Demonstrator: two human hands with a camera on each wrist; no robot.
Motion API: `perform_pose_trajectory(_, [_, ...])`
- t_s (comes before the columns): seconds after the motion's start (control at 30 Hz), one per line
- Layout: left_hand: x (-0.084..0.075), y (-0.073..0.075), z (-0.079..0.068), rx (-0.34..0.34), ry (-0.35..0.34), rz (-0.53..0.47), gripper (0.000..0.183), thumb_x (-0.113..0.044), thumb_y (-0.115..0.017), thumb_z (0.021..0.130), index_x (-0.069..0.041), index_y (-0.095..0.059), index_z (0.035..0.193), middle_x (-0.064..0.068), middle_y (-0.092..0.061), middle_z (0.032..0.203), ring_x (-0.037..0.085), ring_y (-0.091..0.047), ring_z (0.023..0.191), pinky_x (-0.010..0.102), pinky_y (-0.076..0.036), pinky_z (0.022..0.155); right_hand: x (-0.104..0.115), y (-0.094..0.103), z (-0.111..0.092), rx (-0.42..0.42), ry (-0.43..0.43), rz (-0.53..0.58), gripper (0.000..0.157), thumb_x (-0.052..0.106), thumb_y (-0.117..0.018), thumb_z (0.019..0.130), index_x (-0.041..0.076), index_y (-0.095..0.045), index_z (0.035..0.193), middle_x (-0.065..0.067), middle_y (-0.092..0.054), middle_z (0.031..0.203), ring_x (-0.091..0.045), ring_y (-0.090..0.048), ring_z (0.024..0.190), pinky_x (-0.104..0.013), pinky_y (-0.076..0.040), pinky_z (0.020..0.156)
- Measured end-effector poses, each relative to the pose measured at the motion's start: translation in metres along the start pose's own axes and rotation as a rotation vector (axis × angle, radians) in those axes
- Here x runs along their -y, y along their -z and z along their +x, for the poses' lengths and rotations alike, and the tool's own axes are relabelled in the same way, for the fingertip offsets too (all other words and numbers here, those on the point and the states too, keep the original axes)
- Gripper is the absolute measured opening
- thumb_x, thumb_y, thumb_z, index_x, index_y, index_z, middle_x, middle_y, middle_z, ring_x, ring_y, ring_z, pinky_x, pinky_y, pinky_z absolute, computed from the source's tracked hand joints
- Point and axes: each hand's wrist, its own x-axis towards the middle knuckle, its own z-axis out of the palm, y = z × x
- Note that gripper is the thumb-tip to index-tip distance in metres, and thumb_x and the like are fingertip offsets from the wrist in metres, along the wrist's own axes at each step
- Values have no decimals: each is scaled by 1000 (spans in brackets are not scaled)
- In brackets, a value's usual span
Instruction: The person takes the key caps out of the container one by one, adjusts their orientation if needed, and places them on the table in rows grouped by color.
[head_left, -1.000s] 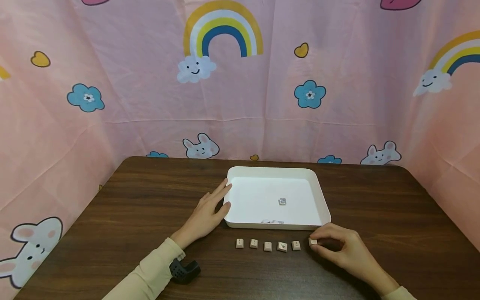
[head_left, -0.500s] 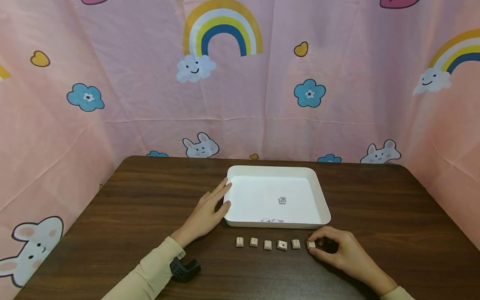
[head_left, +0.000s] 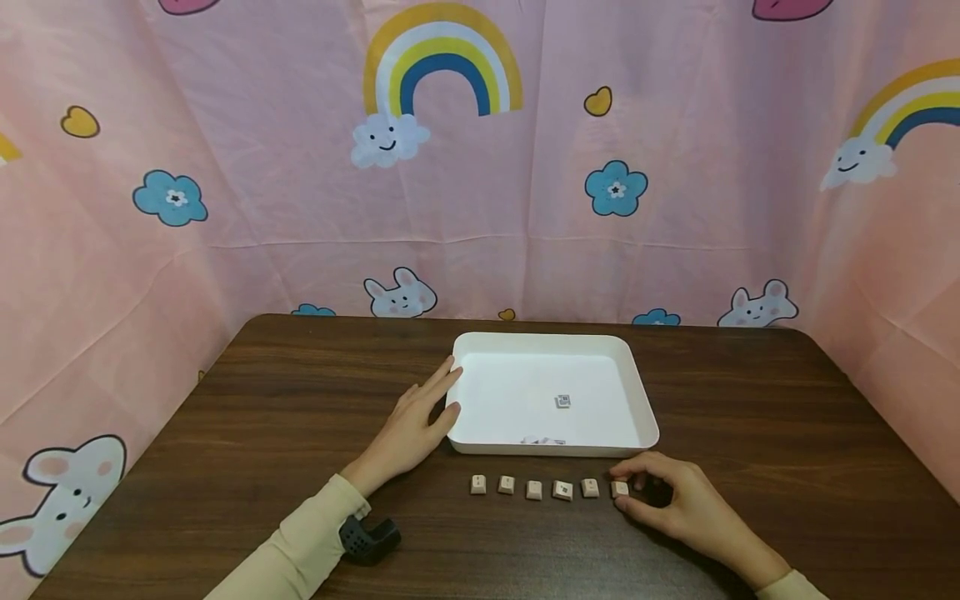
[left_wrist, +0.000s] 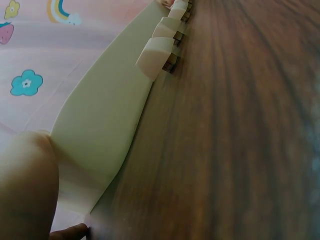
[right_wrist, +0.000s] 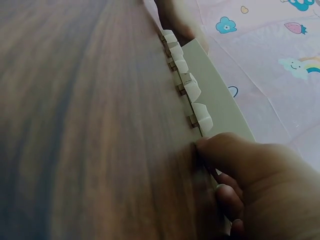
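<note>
A row of several off-white keyboard keycaps (head_left: 562, 490) lies on the table in front of a shallow white tray (head_left: 645, 408). At the row's right end my right hand (head_left: 678, 500) holds the last keycap (head_left: 619, 489) between thumb and index finger, down at the tabletop. In the right wrist view, the thumb (right_wrist: 230, 152) hides that keycap, and the other keycaps (right_wrist: 202, 117) run away along the tray's front wall. My left hand (head_left: 408, 429) rests against the tray's left side with its fingers extended, the fingertips at the rim.
Inside the tray sits a small grey-and-white square piece (head_left: 563, 402); greyish marks (head_left: 543, 441) show by its front wall, too small to make out. A black device (head_left: 367, 542) is strapped to the left wrist. The dark wooden table (head_left: 337, 358) ends at a patterned pink curtain (head_left: 480, 200).
My right hand has drawn the last keycap slightly toward the front and left, into line with the row. The left hand has stayed against the tray.
</note>
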Motion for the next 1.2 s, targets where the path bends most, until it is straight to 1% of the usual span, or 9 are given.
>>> perform_pose_trajectory(0.27, [0, 0, 0, -1, 0, -1, 56, -26, -53, 107, -11, -38, 159, 8, -24, 169, 32, -36, 150, 73, -15, 118, 0, 1, 1, 0, -6, -6, 38, 13, -90, 77, 27, -73, 108, 19, -68, 93, 0, -58, 77, -15, -46, 65])
perform_pose_trajectory(0.37, [1, -1, -1, -5, 0, 1, 56, -26, -53, 107, -12, -38, 159, 8, -24, 169, 32, -35, 150, 73, -14, 118, 0, 1, 2, -26, 11, -4, 39, 13, -92, 75, 25, -74, 107, 18, -68, 93, 0, -59, 77, -14, -46, 65])
perform_pose_trajectory(0.53, [2, -2, -1, -5, 6, 2, 56, -26, -53, 107, -12, -38, 159, 9, -25, 169, 33, -35, 150, 72, -14, 118, -2, 1, 2, -77, 51, 5, 38, 7, -92, 72, 21, -75, 103, 14, -70, 89, -1, -62, 75, -14, -49, 66])
perform_pose_trajectory(0.63, [2, -2, -1, -2, 5, 4, 56, -26, -53, 107, -12, -38, 159, 8, -24, 169, 32, -36, 150, 72, -14, 118, -2, 2, 2, -131, 82, 29, 35, 0, -89, 73, 18, -75, 100, 11, -70, 86, -1, -62, 74, -16, -50, 65])
perform_pose_trajectory(0.77, [0, -1, 0, -4, -5, 5, 56, -27, -52, 107, -12, -38, 159, 8, -24, 169, 32, -36, 150, 72, -15, 118, -1, 3, 5, -260, 162, 54, 35, -14, -82, 71, 10, -75, 96, 2, -71, 86, -1, -64, 76, -16, -52, 66])
perform_pose_trajectory(0.87, [0, -1, 0, -4, -6, 2, 56, -28, -52, 107, -12, -38, 159, 8, -24, 169, 33, -36, 149, 72, -15, 118, 0, 3, 10, -349, 222, 43, 37, -20, -78, 66, 5, -75, 93, -3, -72, 87, -3, -65, 80, -14, -52, 73])
perform_pose_trajectory(0.97, [0, -2, 0, -7, -7, 7, 56, -27, -52, 107, -11, -38, 159, 10, -25, 169, 34, -37, 149, 73, -15, 118, 3, 2, 17, -396, 258, 42, 32, -17, -77, 68, 2, -75, 94, -7, -71, 88, -7, -66, 85, -12, -50, 83])
perform_pose_trajectory(1.1, [1, -2, 0, -4, -6, 7, 55, -26, -52, 107, -11, -38, 159, 11, -25, 169, 34, -36, 150, 72, -15, 118, 10, -1, 28, -414, 260, 39, 29, -13, -77, 72, 2, -75, 97, -7, -72, 91, -10, -65, 90, -12, -48, 90])
perform_pose_trajectory(1.2, [1, -2, 0, 3, 3, 0, 55, -26, -52, 107, -12, -37, 159, 10, -24, 169, 33, -35, 150, 71, -14, 119, 14, -4, 34, -375, 209, 17, 33, -11, -77, 74, 7, -76, 102, -4, -74, 96, -10, -67, 93, -13, -49, 88])
